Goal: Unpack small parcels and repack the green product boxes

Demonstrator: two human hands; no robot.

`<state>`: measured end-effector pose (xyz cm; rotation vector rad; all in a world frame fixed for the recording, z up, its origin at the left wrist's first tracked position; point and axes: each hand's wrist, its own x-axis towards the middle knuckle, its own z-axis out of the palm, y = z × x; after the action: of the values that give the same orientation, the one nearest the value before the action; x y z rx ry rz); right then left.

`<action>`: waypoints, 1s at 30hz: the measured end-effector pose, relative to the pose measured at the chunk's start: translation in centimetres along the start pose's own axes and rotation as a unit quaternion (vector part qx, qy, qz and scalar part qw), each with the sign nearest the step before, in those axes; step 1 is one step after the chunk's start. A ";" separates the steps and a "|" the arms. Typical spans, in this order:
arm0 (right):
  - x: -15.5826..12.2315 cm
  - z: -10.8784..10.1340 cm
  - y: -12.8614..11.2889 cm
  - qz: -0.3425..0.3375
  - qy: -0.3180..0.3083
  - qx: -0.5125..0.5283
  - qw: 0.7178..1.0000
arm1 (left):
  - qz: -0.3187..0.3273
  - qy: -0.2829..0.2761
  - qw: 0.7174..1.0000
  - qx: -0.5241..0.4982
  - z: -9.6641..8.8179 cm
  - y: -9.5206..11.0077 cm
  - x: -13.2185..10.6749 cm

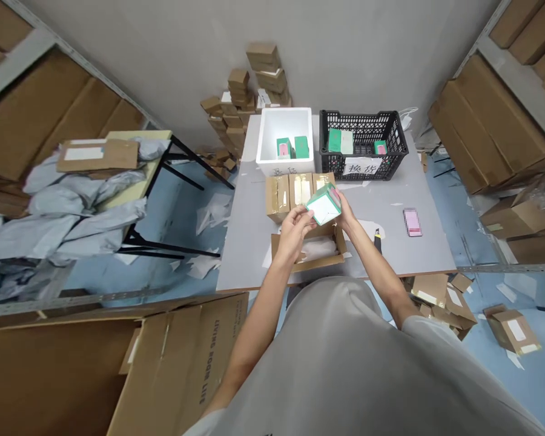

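Between my two hands is a small green and white box (323,206), tilted, its white panel facing me. My left hand (296,227) grips its left end, with thumb and fingers on the edge. My right hand (344,212) holds the right side, its fingers partly hidden behind the box. Right below stands an open cardboard box (309,264) with clear plastic wrap (318,248) inside. Just behind my hands, several closed brown cartons (278,197) stand in a row, sealed with tape.
A white foam bin (285,115) and a black plastic crate (393,160) with green boxes stand at the table's back. A box cutter (378,241) and a pink phone-like item (412,222) lie right. A large carton (181,357) stands front left; bagged parcels (102,212) lie left.
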<state>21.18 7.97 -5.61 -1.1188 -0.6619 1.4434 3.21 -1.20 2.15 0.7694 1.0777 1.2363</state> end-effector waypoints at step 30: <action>4.5 -5.7 -3.7 -0.055 0.128 -0.124 0.982 | -0.103 -0.023 0.992 0.068 9.6 -7.6 17.4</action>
<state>28.27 12.01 -5.78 -1.4113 -0.7207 1.1185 14.64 15.15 -5.39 0.7648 1.1817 0.9733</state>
